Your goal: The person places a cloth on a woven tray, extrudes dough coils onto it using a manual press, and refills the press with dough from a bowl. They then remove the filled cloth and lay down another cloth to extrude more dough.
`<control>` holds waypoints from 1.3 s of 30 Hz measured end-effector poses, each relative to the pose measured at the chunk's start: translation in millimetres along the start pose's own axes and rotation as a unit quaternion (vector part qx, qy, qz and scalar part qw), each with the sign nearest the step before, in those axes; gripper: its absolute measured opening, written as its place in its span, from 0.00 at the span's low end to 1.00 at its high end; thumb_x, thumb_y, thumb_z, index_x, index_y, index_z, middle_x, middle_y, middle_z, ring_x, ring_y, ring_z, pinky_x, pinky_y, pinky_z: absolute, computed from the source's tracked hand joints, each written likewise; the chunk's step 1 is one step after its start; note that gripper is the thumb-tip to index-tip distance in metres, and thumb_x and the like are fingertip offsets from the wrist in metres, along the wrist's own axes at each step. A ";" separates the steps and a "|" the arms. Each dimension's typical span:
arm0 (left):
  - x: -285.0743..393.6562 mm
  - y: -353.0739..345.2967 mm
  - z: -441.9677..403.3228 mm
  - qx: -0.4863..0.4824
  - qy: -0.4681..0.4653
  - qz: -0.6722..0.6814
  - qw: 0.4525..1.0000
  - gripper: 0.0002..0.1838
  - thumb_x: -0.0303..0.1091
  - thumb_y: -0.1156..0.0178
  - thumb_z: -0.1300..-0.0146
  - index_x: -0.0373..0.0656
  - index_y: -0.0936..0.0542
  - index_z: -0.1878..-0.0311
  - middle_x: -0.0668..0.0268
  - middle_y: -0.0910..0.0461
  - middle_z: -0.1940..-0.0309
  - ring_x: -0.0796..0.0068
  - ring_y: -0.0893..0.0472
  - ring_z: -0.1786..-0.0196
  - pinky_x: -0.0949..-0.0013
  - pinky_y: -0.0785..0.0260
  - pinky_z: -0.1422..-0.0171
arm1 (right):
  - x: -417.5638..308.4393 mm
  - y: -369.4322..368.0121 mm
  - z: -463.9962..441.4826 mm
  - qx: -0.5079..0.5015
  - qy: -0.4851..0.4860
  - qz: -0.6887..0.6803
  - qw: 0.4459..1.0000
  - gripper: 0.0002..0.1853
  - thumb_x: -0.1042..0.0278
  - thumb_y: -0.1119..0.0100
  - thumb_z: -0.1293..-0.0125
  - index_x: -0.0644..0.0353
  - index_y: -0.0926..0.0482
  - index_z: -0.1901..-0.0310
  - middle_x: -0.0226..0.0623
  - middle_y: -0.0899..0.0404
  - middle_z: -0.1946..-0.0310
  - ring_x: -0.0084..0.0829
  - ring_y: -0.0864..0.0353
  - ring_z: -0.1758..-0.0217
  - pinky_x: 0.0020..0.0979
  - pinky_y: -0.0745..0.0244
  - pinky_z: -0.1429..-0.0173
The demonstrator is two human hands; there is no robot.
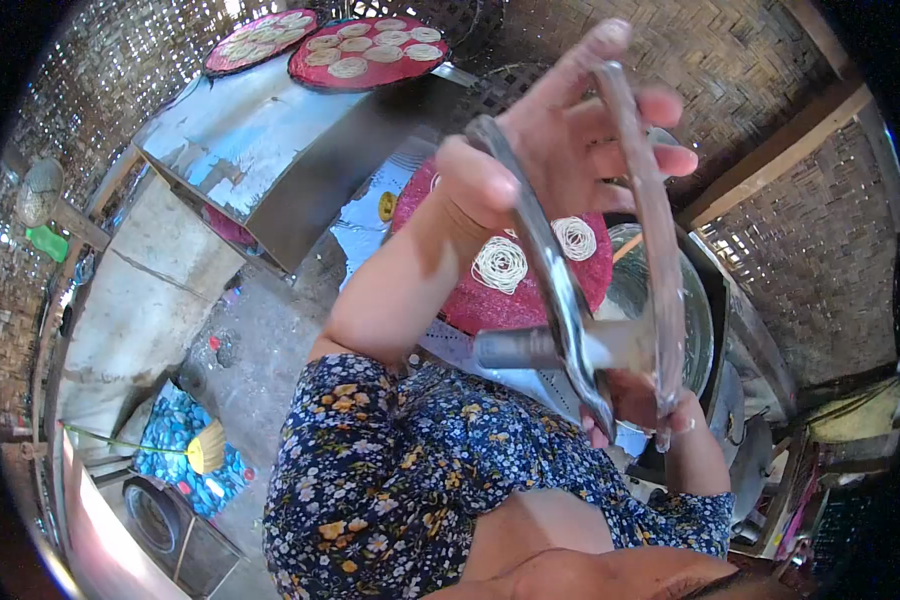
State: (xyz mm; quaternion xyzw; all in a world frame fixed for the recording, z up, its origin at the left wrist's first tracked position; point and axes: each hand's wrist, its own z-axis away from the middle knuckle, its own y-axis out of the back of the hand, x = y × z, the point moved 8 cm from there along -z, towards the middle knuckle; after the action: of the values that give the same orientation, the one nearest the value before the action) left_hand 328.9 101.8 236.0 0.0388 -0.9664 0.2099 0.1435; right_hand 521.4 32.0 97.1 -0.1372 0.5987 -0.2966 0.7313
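A noodle press (620,345), with two long bars and a cylinder between them, is tilted in front of my chest. At its upper end, my left hand (560,130) reaches round both bars, thumb by the dark metal bar (548,250) and fingers loosely spread behind the brownish bar (655,230). My right hand (660,405) is closed round the lower end, its fingers partly hidden by the bars. Below the press lies a round red tray (470,310). White coiled noodle rounds (500,265) rest on it, partly covered by my left forearm.
Two more red trays (315,75) of noodle rounds stand on a worn cabinet (295,165) at upper left. A large metal basin (705,310) is right of the press. A broom (207,447) lies on a blue patterned sheet (175,425) at lower left. Woven walls surround the room.
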 end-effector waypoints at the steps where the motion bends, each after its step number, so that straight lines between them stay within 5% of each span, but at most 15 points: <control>1: -2.5 1.0 0.4 -0.006 -0.009 0.002 1.000 0.51 0.30 0.37 0.59 0.52 0.53 0.31 0.56 0.41 0.37 0.52 0.38 0.35 0.47 0.47 0.34 | 1.2 -0.7 5.8 -0.022 -0.019 0.006 1.000 0.55 0.42 0.32 0.61 0.65 0.50 0.36 0.55 0.35 0.49 0.44 0.27 0.53 0.41 0.32 0.49; 2: -4.3 3.4 1.9 -0.011 -0.018 0.004 1.000 0.49 0.25 0.39 0.58 0.53 0.52 0.31 0.55 0.39 0.39 0.52 0.36 0.37 0.50 0.44 0.35 | 3.8 12.5 17.1 -0.030 0.010 0.039 0.999 0.57 0.35 0.33 0.66 0.50 0.47 0.33 0.57 0.33 0.52 0.47 0.28 0.51 0.41 0.29 0.53; 5: -15.0 67.3 28.1 0.162 0.000 -0.065 0.985 0.43 0.28 0.38 0.55 0.52 0.45 0.33 0.57 0.30 0.46 0.53 0.33 0.39 0.50 0.42 0.36 | -3.7 36.5 22.7 0.052 -0.029 0.016 0.998 0.56 0.33 0.36 0.62 0.52 0.49 0.33 0.58 0.33 0.51 0.46 0.28 0.52 0.42 0.31 0.52; 6: -19.1 83.7 37.5 0.192 -0.003 -0.034 0.981 0.38 0.34 0.38 0.53 0.50 0.41 0.37 0.59 0.29 0.50 0.56 0.31 0.42 0.49 0.43 0.36 | -0.9 49.1 26.3 0.066 -0.012 -0.014 0.998 0.53 0.40 0.36 0.56 0.53 0.52 0.32 0.57 0.34 0.48 0.44 0.27 0.53 0.41 0.33 0.48; 9: -29.7 121.9 60.1 0.254 -0.007 0.065 0.965 0.28 0.50 0.40 0.49 0.46 0.32 0.47 0.65 0.26 0.59 0.61 0.27 0.51 0.48 0.42 0.37 | 1.5 68.6 21.3 0.139 -0.046 0.030 0.989 0.51 0.40 0.37 0.55 0.53 0.51 0.32 0.56 0.34 0.47 0.44 0.27 0.53 0.40 0.33 0.48; 12: -32.3 142.9 77.2 0.328 0.003 0.100 0.939 0.32 0.71 0.54 0.48 0.47 0.29 0.65 0.70 0.27 0.70 0.65 0.26 0.61 0.53 0.36 0.45 | 0.3 78.3 14.6 0.178 -0.055 0.079 0.979 0.47 0.40 0.38 0.55 0.64 0.42 0.38 0.52 0.31 0.49 0.40 0.26 0.53 0.38 0.30 0.51; 16: -26.5 148.2 94.4 0.347 -0.025 0.096 0.933 0.28 0.69 0.54 0.45 0.50 0.28 0.70 0.73 0.28 0.78 0.68 0.25 0.67 0.53 0.33 0.49 | 0.5 77.9 6.4 0.220 -0.098 0.127 0.962 0.45 0.41 0.36 0.58 0.70 0.35 0.44 0.47 0.27 0.54 0.35 0.25 0.56 0.35 0.29 0.54; 28: -5.5 112.4 54.1 0.224 -0.053 0.078 0.970 0.29 0.68 0.59 0.42 0.51 0.26 0.73 0.72 0.24 0.79 0.68 0.24 0.71 0.51 0.35 0.45 | -43.6 46.3 19.7 0.298 -0.067 0.299 0.904 0.37 0.45 0.31 0.63 0.66 0.26 0.55 0.35 0.23 0.64 0.26 0.27 0.59 0.28 0.33 0.53; 39: -18.2 76.6 42.5 0.139 -0.055 0.112 0.982 0.34 0.70 0.64 0.42 0.48 0.23 0.71 0.67 0.22 0.77 0.63 0.22 0.67 0.54 0.36 0.44 | -48.4 24.0 51.5 0.330 -0.083 0.363 0.867 0.40 0.49 0.29 0.63 0.68 0.28 0.49 0.40 0.22 0.59 0.27 0.25 0.55 0.30 0.32 0.48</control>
State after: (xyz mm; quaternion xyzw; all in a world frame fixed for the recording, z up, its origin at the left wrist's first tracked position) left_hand 324.8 153.9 163.4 -0.0386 -0.9325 0.3542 0.0587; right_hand 572.0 71.8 134.9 0.3155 0.4101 -0.1778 0.8371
